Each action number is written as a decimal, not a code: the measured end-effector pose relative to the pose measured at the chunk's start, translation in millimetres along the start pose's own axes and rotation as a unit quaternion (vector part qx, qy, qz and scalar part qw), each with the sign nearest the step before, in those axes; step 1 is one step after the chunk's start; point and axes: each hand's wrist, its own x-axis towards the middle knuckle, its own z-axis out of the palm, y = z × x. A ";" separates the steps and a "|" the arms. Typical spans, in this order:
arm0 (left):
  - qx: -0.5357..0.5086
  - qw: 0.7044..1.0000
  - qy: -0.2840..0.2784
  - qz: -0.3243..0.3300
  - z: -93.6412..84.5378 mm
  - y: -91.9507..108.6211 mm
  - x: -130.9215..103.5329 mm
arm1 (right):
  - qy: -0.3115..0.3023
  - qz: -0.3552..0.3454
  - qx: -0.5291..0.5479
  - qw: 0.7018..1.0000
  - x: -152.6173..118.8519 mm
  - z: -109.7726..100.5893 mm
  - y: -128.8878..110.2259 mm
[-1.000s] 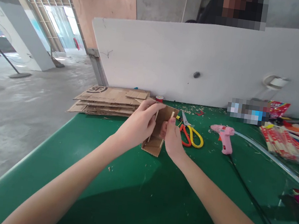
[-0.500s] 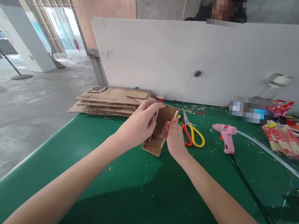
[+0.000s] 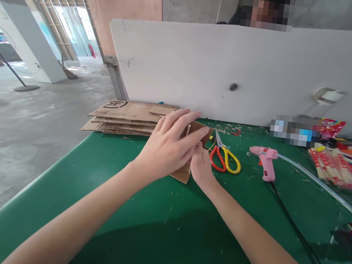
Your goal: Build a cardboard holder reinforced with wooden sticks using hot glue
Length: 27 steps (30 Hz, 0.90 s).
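A small folded cardboard piece (image 3: 180, 175) with thin wooden sticks on it stands on the green table, mostly covered by my hands. My left hand (image 3: 170, 146) reaches over it from the left, fingers stretched and spread across its top; its thumb is hidden. At the piece's right side, my right hand (image 3: 202, 168) is closed, its fingertips partly behind the left fingers. One light wooden stick (image 3: 188, 130) shows upright between the left fingers. Just right of my right hand lie scissors (image 3: 231, 161) with one red and one yellow handle.
A stack of flat cardboard (image 3: 125, 118) lies at the table's back left. Farther right are a pink glue gun (image 3: 267, 160) with its black cable, a clear tube (image 3: 329, 184) and packets of sticks (image 3: 337, 168). A white panel (image 3: 185, 67) borders the back; a person is behind it.
My left hand has spread its fingers and moved over the cardboard piece to the right. My right hand has shifted slightly left and down, its fingertips now partly covered.
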 end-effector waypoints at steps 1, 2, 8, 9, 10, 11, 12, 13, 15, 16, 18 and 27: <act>0.001 1.000 0.002 0.000 0.7 1.0 -0.4 | 0.001 -0.007 -0.006 1.000 -0.9 0.1 -0.6; 0.000 1.000 0.003 -0.006 1.6 1.4 -0.7 | 0.003 -0.010 -0.003 1.000 -1.5 0.0 -1.2; -0.039 0.995 0.009 -0.088 12.2 -10.5 -4.5 | -0.001 0.033 0.115 0.993 2.2 -4.6 -8.4; -0.056 0.992 0.013 -0.109 14.8 -13.4 -5.6 | -0.005 0.026 0.122 0.992 3.5 -6.7 -12.2; -0.073 0.989 0.016 -0.128 17.3 -16.0 -6.9 | -0.006 0.014 0.120 0.993 4.8 -9.4 -17.5; -0.090 0.985 0.018 -0.144 19.7 -18.3 -8.3 | -0.005 -0.004 0.110 0.994 6.1 -12.7 -24.1; -0.104 0.982 0.018 -0.157 21.7 -20.3 -9.7 | -0.003 -0.024 0.092 0.995 7.3 -16.6 -31.8; -0.116 0.979 0.017 -0.168 23.4 -22.0 -11.2 | 0.001 -0.044 0.067 0.997 8.3 -21.3 -40.0; -0.135 0.972 0.014 -0.190 25.6 -24.8 -13.8 | 0.005 -0.073 -0.002 0.997 9.3 -33.1 -55.4; -0.145 0.969 0.012 -0.200 26.2 -26.0 -14.8 | 0.007 -0.082 -0.043 0.996 9.0 -40.1 -61.0; -0.162 0.963 0.009 -0.215 26.8 -28.2 -16.1 | -0.001 -0.046 -0.112 0.993 6.0 -56.3 -65.8; -0.266 0.942 -0.004 -0.203 25.7 -31.6 -12.1 | -0.236 0.203 -0.522 0.794 -30.7 -116.1 -33.5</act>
